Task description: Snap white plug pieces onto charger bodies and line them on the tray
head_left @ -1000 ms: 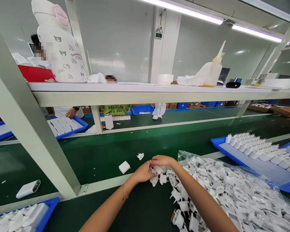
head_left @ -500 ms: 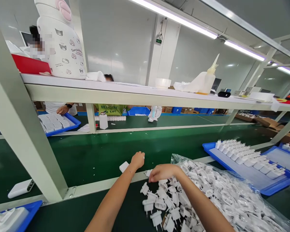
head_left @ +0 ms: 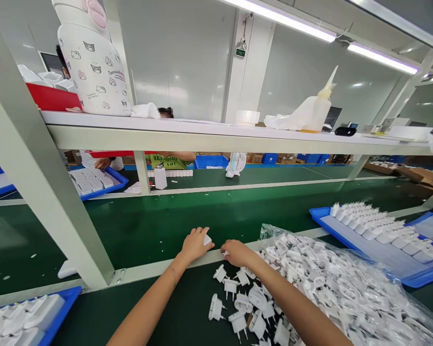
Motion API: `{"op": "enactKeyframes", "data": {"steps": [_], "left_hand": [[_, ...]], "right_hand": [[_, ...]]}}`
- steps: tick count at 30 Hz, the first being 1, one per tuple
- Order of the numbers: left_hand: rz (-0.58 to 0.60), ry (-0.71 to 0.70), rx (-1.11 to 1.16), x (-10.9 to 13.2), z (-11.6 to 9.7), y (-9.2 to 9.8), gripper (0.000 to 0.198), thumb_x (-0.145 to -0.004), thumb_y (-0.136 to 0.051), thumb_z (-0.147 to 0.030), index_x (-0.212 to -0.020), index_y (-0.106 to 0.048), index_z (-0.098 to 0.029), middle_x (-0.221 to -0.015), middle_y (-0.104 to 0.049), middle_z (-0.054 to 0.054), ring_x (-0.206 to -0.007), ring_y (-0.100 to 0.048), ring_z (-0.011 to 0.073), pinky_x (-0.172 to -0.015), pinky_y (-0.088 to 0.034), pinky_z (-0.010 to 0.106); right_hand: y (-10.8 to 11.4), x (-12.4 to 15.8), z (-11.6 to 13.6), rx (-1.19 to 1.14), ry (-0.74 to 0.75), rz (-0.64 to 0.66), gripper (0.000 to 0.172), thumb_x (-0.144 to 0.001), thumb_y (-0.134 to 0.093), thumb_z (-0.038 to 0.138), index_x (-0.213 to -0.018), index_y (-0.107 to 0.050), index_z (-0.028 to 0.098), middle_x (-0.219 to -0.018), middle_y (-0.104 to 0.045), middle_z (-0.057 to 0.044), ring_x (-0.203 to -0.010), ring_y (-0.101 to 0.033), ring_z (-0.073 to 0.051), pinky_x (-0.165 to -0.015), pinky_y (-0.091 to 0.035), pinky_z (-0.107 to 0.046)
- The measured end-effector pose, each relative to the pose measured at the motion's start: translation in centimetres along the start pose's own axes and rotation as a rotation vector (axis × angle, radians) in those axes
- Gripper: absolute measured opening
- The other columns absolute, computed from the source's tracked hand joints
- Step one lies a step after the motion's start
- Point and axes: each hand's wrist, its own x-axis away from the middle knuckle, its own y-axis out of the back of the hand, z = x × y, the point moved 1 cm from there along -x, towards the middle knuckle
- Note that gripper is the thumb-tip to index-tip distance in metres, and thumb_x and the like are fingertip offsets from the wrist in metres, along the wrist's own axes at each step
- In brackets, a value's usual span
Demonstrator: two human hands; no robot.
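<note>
My left hand [head_left: 195,245] is wrapped round a white block [head_left: 207,240] above the metal rail at the belt's near edge. Close on its right, my right hand [head_left: 235,253] is pinched, with a small white piece [head_left: 225,253] partly showing at its fingertips. Loose white plug parts [head_left: 216,307] with pins lie on the dark surface below my hands. To their right, a clear plastic bag [head_left: 332,278] spills out a large heap of similar white parts.
Blue trays of white pieces stand at right [head_left: 414,278] and lower left [head_left: 63,315]. A slanted post [head_left: 61,192] rises at left. Overhead, a shelf [head_left: 202,137] holds a patterned bottle [head_left: 97,72] and dropper bottle [head_left: 317,110]. People work beyond the green belt [head_left: 137,230].
My left hand has moved left and now holds the white block that lay on the belt. My right hand has shifted slightly up. The white object at far left has slid right, behind the post.
</note>
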Motion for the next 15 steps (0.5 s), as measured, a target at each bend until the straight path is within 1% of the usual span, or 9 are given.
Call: {"op": "enactKeyframes", "data": {"steps": [2,3,5,7,9,10,12,14,15], "left_hand": [[0.050,-0.003,0.010,-0.6,0.8,-0.8,0.053,-0.074,-0.060,-0.035,-0.124,-0.052,-0.018,-0.121,-0.055,0.013,-0.116,-0.044,0.0334,-0.096,-0.037,0.042],[0.046,-0.006,0.020,-0.5,1.0,-1.1,0.052,-0.075,-0.058,-0.032,-0.125,-0.050,-0.018,-0.122,-0.055,0.012,-0.118,-0.044,0.0324,-0.098,-0.036,0.041],[0.003,-0.001,0.100,0.4,1.0,-1.5,0.057,-0.079,-0.053,-0.028,-0.134,-0.040,-0.018,-0.131,-0.049,0.012,-0.121,-0.044,0.0282,-0.101,-0.035,0.038],[-0.045,-0.006,0.283,2.3,1.2,-1.5,0.066,-0.079,-0.051,-0.026,-0.141,-0.028,-0.018,-0.139,-0.042,0.011,-0.123,-0.044,0.0236,-0.102,-0.035,0.034],[-0.048,-0.049,0.471,4.8,1.9,-1.1,0.072,-0.077,-0.052,-0.025,-0.143,-0.023,-0.020,-0.143,-0.037,0.010,-0.125,-0.043,0.0211,-0.104,-0.035,0.032],[-0.016,-0.078,0.526,6.2,2.3,-0.8,0.073,-0.076,-0.054,-0.024,-0.142,-0.024,-0.021,-0.144,-0.036,0.009,-0.126,-0.042,0.0210,-0.105,-0.034,0.031],[0.092,-0.124,0.549,9.0,3.1,-0.2,0.075,-0.074,-0.055,-0.022,-0.142,-0.025,-0.022,-0.143,-0.037,0.008,-0.127,-0.041,0.0213,-0.107,-0.031,0.032],[0.173,-0.131,0.564,11.2,3.5,0.3,0.080,-0.073,-0.055,-0.022,-0.145,-0.018,-0.024,-0.142,-0.039,0.008,-0.127,-0.042,0.0214,-0.106,-0.032,0.033],[0.168,-0.118,0.567,12.1,3.6,0.4,0.085,-0.073,-0.057,-0.024,-0.146,-0.013,-0.024,-0.142,-0.040,0.009,-0.127,-0.042,0.0220,-0.105,-0.033,0.033]], "right_hand": [[-0.7,0.5,0.4,0.035,-0.020,0.019,0.034,-0.068,-0.064,0.022,-0.101,-0.067,0.017,-0.108,-0.062,-0.015,-0.095,-0.061,-0.031,-0.079,-0.044,-0.036],[-0.9,0.8,0.6,0.043,-0.030,0.024,0.036,-0.067,-0.064,0.020,-0.102,-0.067,0.015,-0.108,-0.061,-0.017,-0.095,-0.061,-0.032,-0.078,-0.044,-0.037],[-1.1,1.4,0.8,0.040,-0.044,0.023,0.036,-0.065,-0.065,0.018,-0.101,-0.067,0.012,-0.104,-0.062,-0.019,-0.095,-0.060,-0.034,-0.078,-0.043,-0.038],[-1.0,1.9,0.9,0.008,-0.047,0.010,0.029,-0.065,-0.065,0.017,-0.093,-0.069,0.012,-0.097,-0.064,-0.018,-0.094,-0.060,-0.034,-0.080,-0.042,-0.038],[-0.7,2.3,1.1,-0.050,-0.046,-0.013,0.016,-0.065,-0.065,0.016,-0.080,-0.070,0.015,-0.089,-0.066,-0.014,-0.094,-0.059,-0.032,-0.082,-0.041,-0.037],[-0.6,2.4,1.3,-0.088,-0.045,-0.030,0.010,-0.065,-0.065,0.016,-0.074,-0.069,0.016,-0.085,-0.066,-0.013,-0.094,-0.059,-0.031,-0.083,-0.041,-0.036],[-0.3,2.7,1.7,-0.187,-0.043,-0.081,0.004,-0.065,-0.065,0.016,-0.068,-0.067,0.017,-0.083,-0.066,-0.011,-0.095,-0.058,-0.030,-0.084,-0.041,-0.037],[-0.4,2.8,2.4,-0.328,-0.036,-0.133,0.007,-0.066,-0.065,0.020,-0.072,-0.065,0.017,-0.084,-0.066,-0.009,-0.094,-0.059,-0.029,-0.085,-0.042,-0.037],[-0.7,2.9,2.9,-0.415,-0.035,-0.153,0.012,-0.068,-0.065,0.025,-0.077,-0.064,0.018,-0.085,-0.065,-0.007,-0.092,-0.059,-0.027,-0.084,-0.043,-0.037]]}}
